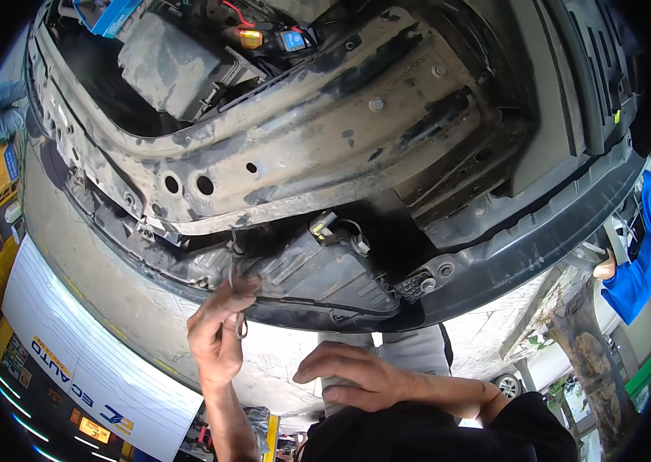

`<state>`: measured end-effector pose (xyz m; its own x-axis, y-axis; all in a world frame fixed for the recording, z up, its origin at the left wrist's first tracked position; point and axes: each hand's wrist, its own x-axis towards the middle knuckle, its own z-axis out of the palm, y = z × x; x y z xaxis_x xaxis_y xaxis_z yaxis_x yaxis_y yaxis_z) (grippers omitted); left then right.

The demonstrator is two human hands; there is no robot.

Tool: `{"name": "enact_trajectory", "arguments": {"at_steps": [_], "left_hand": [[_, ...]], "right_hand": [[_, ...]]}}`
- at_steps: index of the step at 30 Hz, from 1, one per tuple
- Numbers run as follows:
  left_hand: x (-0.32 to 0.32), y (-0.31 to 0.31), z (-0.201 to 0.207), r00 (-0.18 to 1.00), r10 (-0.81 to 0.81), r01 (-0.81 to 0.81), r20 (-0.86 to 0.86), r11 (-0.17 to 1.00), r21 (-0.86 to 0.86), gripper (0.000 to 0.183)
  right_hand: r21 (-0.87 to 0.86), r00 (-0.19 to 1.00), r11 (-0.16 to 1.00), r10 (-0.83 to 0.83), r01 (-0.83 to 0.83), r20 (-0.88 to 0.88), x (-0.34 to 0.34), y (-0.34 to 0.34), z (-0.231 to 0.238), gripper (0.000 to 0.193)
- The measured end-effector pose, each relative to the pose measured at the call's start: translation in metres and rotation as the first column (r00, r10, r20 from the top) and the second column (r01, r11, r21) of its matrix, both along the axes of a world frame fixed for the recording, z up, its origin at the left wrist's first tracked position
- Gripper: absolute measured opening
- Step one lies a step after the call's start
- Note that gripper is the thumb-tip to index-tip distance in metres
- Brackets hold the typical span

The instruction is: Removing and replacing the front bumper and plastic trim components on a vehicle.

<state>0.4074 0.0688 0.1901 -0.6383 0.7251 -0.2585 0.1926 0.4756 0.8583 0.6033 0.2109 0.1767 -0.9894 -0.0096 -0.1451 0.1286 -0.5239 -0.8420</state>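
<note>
My left hand (218, 327) is closed around a slim metal tool (231, 269) that looks like a wrench, with a ring-shaped end showing below my fingers. Its upper end reaches up to the gap beneath the car's front crossmember (264, 181), where the tip is hard to make out. Just right of this hand lies a dark headlight housing (318, 269) with a small connector (323, 225) on top. Lower right, my right hand (356, 375) hovers in front of the bumper, thumb and fingers apart, with nothing visible in it.
A black bumper edge (518, 242) curves across the front of the car. Behind the crossmember sit a dusty black box (175, 65) and a blue relay (293, 40) with wires. A white printed board (102, 339) stands at left; a person in blue (641, 246) is at right.
</note>
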Motion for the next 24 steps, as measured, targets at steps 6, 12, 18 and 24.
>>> {"name": "enact_trajectory", "arguments": {"at_steps": [6, 12, 18, 24], "left_hand": [[0.008, -0.010, 0.043, 0.958, -0.024, 0.003, 0.287, 0.997, 0.071, 0.026], [0.003, -0.021, 0.044, 0.949, -0.287, 0.287, -0.131, 0.958, -0.020, 0.024], [-0.001, -0.017, 0.023, 0.917, -0.356, 0.360, -0.181, 0.933, -0.010, 0.025], [-0.021, 0.023, -0.015, 0.892, -0.349, 0.377, -0.286, 0.925, 0.051, 0.020]], "right_hand": [[-0.243, 0.880, 0.922, -0.171, 0.301, 0.443, -0.060, 0.008, 0.025, 0.043], [-0.068, 0.821, 0.910, -0.335, 0.409, 0.462, -0.091, -0.005, 0.017, 0.041], [-0.032, 0.761, 0.791, -0.575, 0.611, 0.299, -0.077, -0.007, 0.036, 0.038], [0.301, 0.713, 0.667, -0.698, 0.681, -0.068, -0.065, 0.063, 0.028, 0.026]]}}
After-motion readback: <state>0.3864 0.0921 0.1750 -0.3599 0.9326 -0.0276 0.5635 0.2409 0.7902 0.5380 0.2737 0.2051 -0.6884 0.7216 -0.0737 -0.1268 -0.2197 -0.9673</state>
